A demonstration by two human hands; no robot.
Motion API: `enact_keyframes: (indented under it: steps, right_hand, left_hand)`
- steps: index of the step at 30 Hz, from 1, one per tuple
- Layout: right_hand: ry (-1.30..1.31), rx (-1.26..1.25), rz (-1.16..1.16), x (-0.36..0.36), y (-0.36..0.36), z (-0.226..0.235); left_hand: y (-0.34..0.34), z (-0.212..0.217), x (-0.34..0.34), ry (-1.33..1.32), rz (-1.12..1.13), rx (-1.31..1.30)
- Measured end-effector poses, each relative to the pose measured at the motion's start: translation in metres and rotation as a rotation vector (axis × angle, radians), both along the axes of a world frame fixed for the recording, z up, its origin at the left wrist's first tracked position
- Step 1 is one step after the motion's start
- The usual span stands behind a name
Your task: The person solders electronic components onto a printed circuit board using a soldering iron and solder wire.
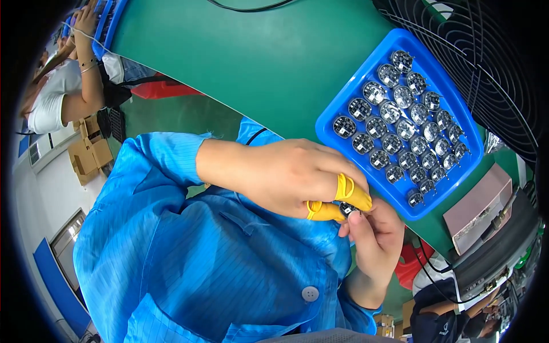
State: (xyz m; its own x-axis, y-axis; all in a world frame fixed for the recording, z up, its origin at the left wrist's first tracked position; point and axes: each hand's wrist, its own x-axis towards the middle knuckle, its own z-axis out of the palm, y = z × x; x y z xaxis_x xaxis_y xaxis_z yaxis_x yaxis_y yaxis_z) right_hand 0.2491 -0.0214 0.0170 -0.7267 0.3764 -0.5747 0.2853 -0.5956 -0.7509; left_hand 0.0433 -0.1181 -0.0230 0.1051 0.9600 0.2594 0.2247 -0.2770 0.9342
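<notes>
My left hand (306, 171) reaches in from the left, with yellow finger cots (346, 193) on its thumb and a finger. Between its covered fingertips it pinches a small round black part (347, 209) with shiny spots. From the lower right, my right hand (377, 237) meets it, thumb and fingertips closed on the same part's near side. Both hands are just off the near-left edge of a blue tray (359, 76). Rows of similar round black parts (390, 112) with clear, shiny tops and thin pins fill the tray. My fingers hide much of the held part.
The tray rests on a green table (257, 63). A black wire fan guard (486, 63) stands close behind it. At the right are a pinkish box-like piece (480, 208) and black cables. Another person (57, 103) sits at the far left, and another (452, 314) at lower right.
</notes>
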Motion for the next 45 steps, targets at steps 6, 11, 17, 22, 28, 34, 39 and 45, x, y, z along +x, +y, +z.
enact_keyframes:
  steps: [6,11,17,22,28,34,39,45]
  right_hand:
    - [0.001,0.034,0.072,0.006,-0.001,-0.01]
    - [0.05,-0.028,0.012,0.007,-0.004,-0.014]
    - [0.095,-0.091,-0.077,0.005,-0.007,-0.013]
    - [0.114,-0.094,-0.036,0.01,-0.005,-0.013]
    - [0.141,-0.061,-0.075,0.011,-0.012,-0.019]
    - [0.213,0.02,-0.17,0.018,-0.021,-0.025]
    - [0.137,0.246,-0.419,0.045,-0.008,-0.019]
    - [-0.028,0.834,-1.051,0.117,0.019,0.003]
  left_hand:
    - [0.0,0.0,0.0,0.034,-0.011,0.007]
    - [0.002,-0.001,-0.003,0.049,-0.054,0.027]
    - [0.002,0.003,-0.002,0.042,-0.045,-0.04]
    - [0.002,0.007,-0.006,0.075,-0.072,-0.043]
    - [0.0,0.001,-0.011,0.116,-0.069,0.007]
    - [0.005,0.008,-0.015,0.16,-0.067,0.008]
    - [0.006,0.008,-0.035,0.272,0.323,0.08]
    - [0.002,-0.024,-0.057,0.362,0.7,0.042]
